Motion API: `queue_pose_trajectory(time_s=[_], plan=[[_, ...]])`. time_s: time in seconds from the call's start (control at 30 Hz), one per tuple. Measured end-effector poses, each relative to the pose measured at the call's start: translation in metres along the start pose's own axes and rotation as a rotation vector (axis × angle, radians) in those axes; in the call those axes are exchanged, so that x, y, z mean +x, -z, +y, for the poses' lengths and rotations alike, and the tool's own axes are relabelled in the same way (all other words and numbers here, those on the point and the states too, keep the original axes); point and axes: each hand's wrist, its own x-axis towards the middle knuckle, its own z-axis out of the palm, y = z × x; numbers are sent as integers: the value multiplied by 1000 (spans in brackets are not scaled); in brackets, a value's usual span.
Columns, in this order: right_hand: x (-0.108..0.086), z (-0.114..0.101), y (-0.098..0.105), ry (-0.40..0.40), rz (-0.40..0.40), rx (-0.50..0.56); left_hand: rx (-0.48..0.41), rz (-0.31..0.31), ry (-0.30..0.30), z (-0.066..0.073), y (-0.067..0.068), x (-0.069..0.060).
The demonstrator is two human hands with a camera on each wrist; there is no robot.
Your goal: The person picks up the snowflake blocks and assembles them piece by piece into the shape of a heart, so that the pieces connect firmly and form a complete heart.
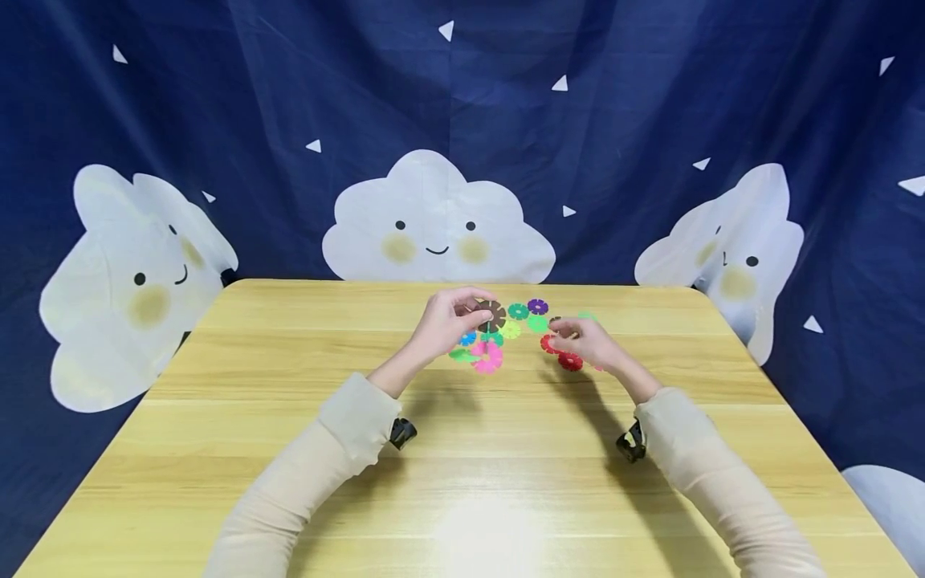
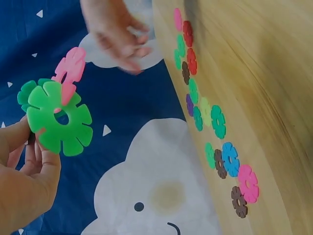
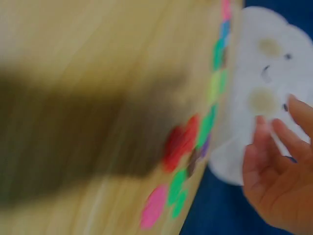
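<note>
Raised over the far part of the table, my left hand (image 1: 446, 323) pinches a joined cluster of notched plastic discs. A brown disc (image 1: 491, 316) faces the head view; a light green disc (image 2: 59, 118) and a pink disc (image 2: 71, 67) show in the left wrist view, with a darker green one partly hidden behind. Over the right-hand discs hangs my right hand (image 1: 588, 343), its fingers loosely bent and holding nothing, blurred in the left wrist view. Beneath it lie red discs (image 1: 570, 361).
Loose discs lie in a band along the table's far edge: purple (image 1: 538, 307), teal (image 1: 517, 311), yellow (image 1: 511, 330), blue (image 2: 231, 159), pink (image 2: 248, 183) and brown (image 2: 239, 201). Behind the wooden table (image 1: 462, 449) hangs a dark blue curtain (image 1: 275, 96) with cloud faces.
</note>
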Motion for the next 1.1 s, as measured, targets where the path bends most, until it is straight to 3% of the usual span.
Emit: queue_pose_trajectory(time_s=[0.17, 0.3, 0.57, 0.83, 1.0, 1.1], plan=[[-2, 24, 0, -85, -188, -346, 6, 10, 1, -2, 1, -1], [-2, 36, -6, -99, -210, -486, 0, 16, 23, -2, 2, -2], [-1, 43, -9, -115, -95, -431, 10, 18, 49, -1, 2, 0], [1, 40, -9, 56, -24, -357, 26, 28, 29, -1, 5, 1], [3, 26, -10, 186, 42, -194, 15, 48, 37, -3, 5, 1], [2, 12, -13, 209, 69, -79, -38, 52, 63, -2, 5, 2]])
